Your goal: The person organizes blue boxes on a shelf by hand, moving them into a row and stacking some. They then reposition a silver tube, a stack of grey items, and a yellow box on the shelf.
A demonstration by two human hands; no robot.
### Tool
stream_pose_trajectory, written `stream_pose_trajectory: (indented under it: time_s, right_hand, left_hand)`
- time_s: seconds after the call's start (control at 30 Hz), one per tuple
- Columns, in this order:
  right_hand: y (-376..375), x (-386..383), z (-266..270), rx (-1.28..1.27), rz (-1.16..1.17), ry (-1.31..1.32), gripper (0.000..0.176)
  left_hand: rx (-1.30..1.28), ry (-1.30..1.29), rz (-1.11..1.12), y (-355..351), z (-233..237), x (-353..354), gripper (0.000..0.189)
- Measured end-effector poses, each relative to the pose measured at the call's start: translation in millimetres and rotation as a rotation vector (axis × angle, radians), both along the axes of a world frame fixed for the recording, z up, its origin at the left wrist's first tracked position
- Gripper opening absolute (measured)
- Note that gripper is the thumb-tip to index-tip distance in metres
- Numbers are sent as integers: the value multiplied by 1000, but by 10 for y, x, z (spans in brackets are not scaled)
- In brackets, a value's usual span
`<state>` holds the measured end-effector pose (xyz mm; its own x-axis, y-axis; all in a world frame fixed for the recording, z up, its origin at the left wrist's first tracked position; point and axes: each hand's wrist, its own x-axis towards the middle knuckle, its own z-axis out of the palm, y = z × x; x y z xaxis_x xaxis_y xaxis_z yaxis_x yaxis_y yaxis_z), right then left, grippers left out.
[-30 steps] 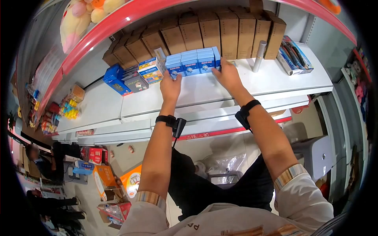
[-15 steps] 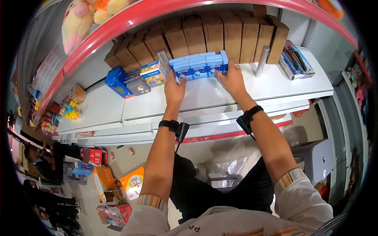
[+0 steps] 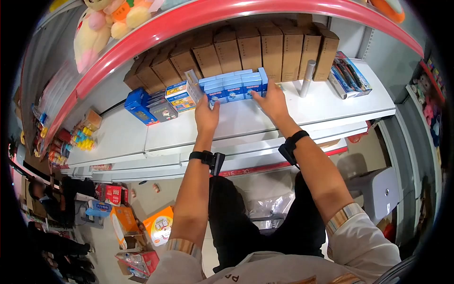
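Observation:
A block of small light blue boxes [image 3: 234,91] stands in rows on the white shelf [image 3: 227,125], in front of tall brown boxes [image 3: 250,48]. My left hand [image 3: 207,113] presses against the block's left end, and my right hand [image 3: 274,102] against its right end, thumbs on the front faces. Both hands are closed round the group. Just left of it are a silver tube [image 3: 191,79], a white and blue box with glasses printed on it [image 3: 180,96], a grey box [image 3: 163,110] and a blue box [image 3: 139,105]. Another silver tube [image 3: 308,79] stands to the right.
A pack with dark items [image 3: 349,75] lies at the shelf's right. The red-edged upper shelf [image 3: 227,17] carries plush toys [image 3: 113,19]. Below are open cartons [image 3: 125,221], a clear plastic bag [image 3: 272,206] and a grey stool [image 3: 380,191]. People [image 3: 49,199] are at the far left.
The view has shifted slightly, and the shelf items appear a little lower and further left. Both hands keep their places at the ends of the light blue boxes. My legs have moved.

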<state>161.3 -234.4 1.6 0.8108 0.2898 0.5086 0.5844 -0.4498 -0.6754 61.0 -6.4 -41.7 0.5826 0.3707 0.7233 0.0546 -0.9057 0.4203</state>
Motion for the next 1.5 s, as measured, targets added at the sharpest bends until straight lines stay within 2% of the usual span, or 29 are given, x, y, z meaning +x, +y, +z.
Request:
stream_pose_trajectory:
  time_s: [0.07, 0.17, 0.27, 0.37, 0.63, 0.73, 0.83, 1.0, 1.27, 1.5]
  right_hand:
    - [5, -34, 21, 5, 2, 14, 60]
    - [9, -32, 25, 3, -12, -5, 62]
    - [9, -22, 10, 22, -13, -36, 61]
    - [-7, -68, 32, 44, -14, -31, 61]
    - [2, -83, 71, 69, -40, -11, 64]
    - [19, -32, 18, 16, -91, -26, 61]
    - [36, -6, -27, 84, -89, -78, 55]
    - [-3, -19, -1, 100, -154, -6, 47]
    - [-52, 0, 3, 186, -251, -14, 41]
    - [-60, 41, -41, 220, -238, 11, 38]
  left_hand:
    - [-323, 92, -106, -31, 68, -22, 35]
    - [-420, 46, -88, 40, -44, 77, 33]
    - [-391, 71, -135, -34, 90, -2, 31]
    - [-329, 99, -176, 83, 30, 30, 27]
    - [-261, 103, -149, -36, 150, -36, 25]
    - [-245, 106, -132, -48, 150, -30, 24]
    - [-246, 127, -130, -50, 145, -41, 24]
    - [-227, 80, -175, -47, 67, 1, 23]
    - [-306, 182, -358, -115, 172, -85, 36]
    - [-447, 151, -386, -93, 133, -35, 44]
